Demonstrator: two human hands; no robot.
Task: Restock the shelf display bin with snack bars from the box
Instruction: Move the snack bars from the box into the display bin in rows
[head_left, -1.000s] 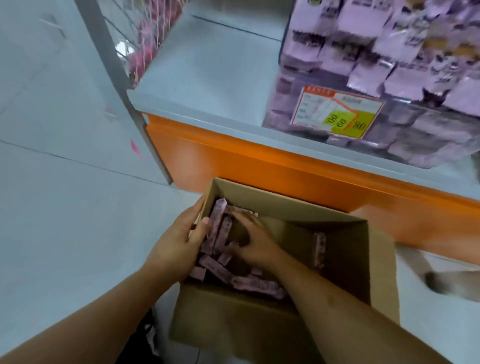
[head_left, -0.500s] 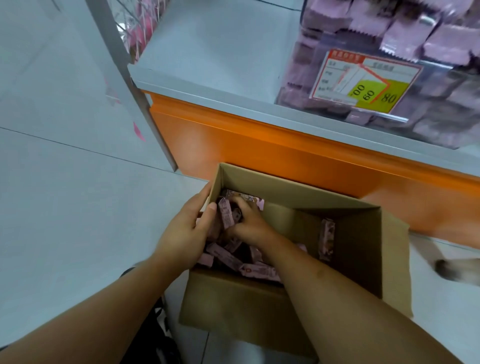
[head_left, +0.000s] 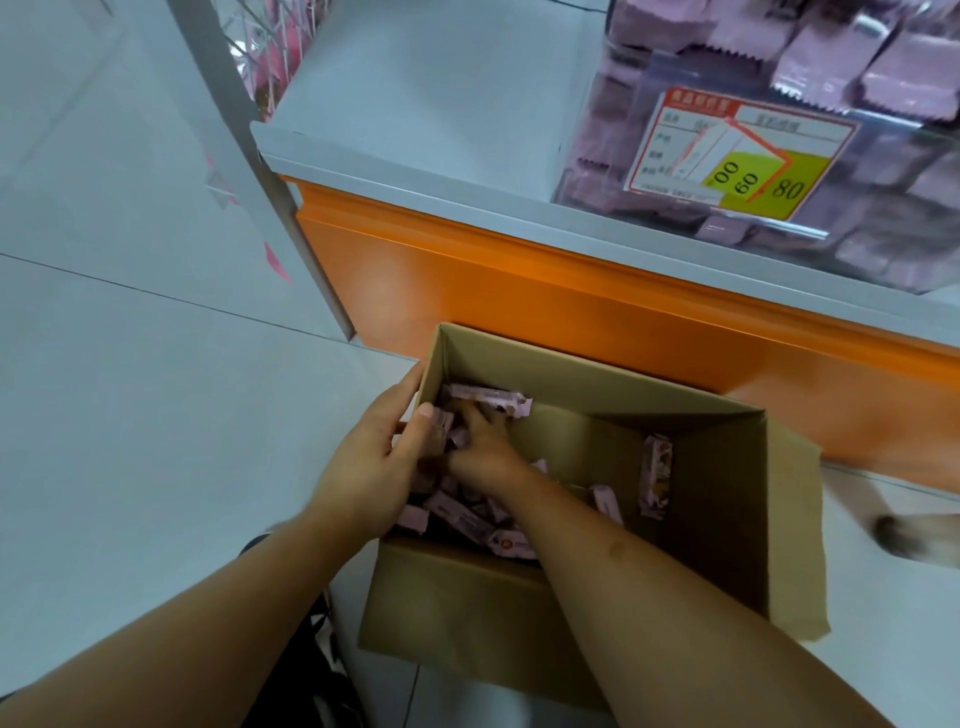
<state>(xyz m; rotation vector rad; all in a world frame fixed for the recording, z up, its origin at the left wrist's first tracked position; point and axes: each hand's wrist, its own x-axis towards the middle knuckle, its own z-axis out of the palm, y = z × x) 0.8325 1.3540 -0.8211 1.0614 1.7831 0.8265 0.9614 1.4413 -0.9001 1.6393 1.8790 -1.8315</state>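
An open brown cardboard box (head_left: 727, 545) stands on the floor in front of the orange shelf base. Several pink-wrapped snack bars (head_left: 467, 519) lie heaped in its left half; one bar (head_left: 655, 475) leans against the right inner wall. My left hand (head_left: 374, 462) is at the box's left rim, fingers curled round a bundle of bars with the thumb on top. My right hand (head_left: 483, 441) reaches into the box beside it and grips bars from the heap, its fingertips hidden among them. The clear display bin (head_left: 779, 130) full of pink packets sits on the shelf at upper right.
The grey shelf top (head_left: 415, 104) with an orange front panel (head_left: 519, 291) runs across the view. A grey upright post (head_left: 249, 156) stands at the shelf's left corner, with wire racks of pink goods behind it. A price label (head_left: 737, 156) hangs on the bin. A blurred foot (head_left: 914, 535) shows at right.
The view has dropped closer to the box. Both hands have drawn together at the box's left side, gathering bars into a bundle between them.
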